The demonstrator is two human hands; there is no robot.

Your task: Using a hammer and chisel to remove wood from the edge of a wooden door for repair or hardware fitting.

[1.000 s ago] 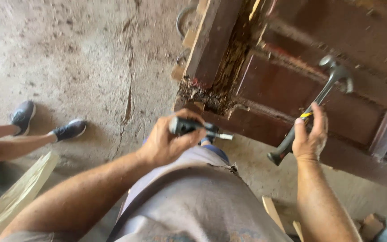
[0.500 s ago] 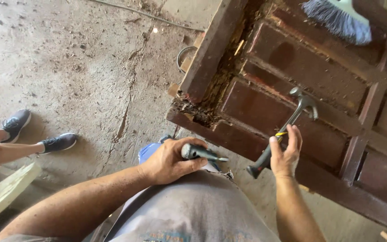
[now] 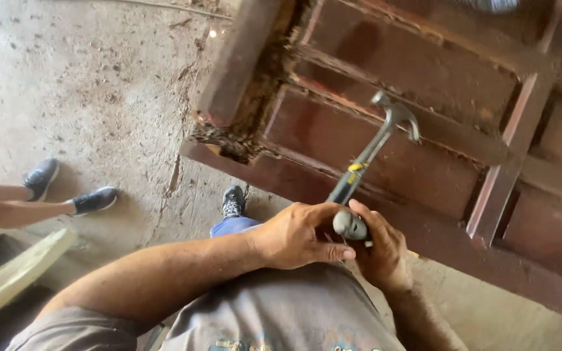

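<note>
Hammer is the thing in hand: its dark handle with a yellow band runs up and away from the person's body, and its metal claw head hangs just over the reddish-brown panel of a wooden door that lies flat across the floor. Nearest the camera is the person's grey shirt, and just above it the two hands meet at the lower end of the handle. The right hand is closed around the grip from below, fingers wrapped tight on it. The left hand comes in from the left with its fingers curled; the thumb and fingertips press against a small grey rounded piece at the butt of the handle, though whether this piece belongs to the hammer or is a separate tool I cannot tell. Just beyond the hands, a dark shoe and a bit of blue trouser leg stand on the concrete floor, close to the door's lower rail. At the door's near left corner the wood is rotted and crumbling, with a loose upright board beside it. Off to the far left, another person's bare legs and two dark shoes rest on the floor, well apart from the work.
</note>
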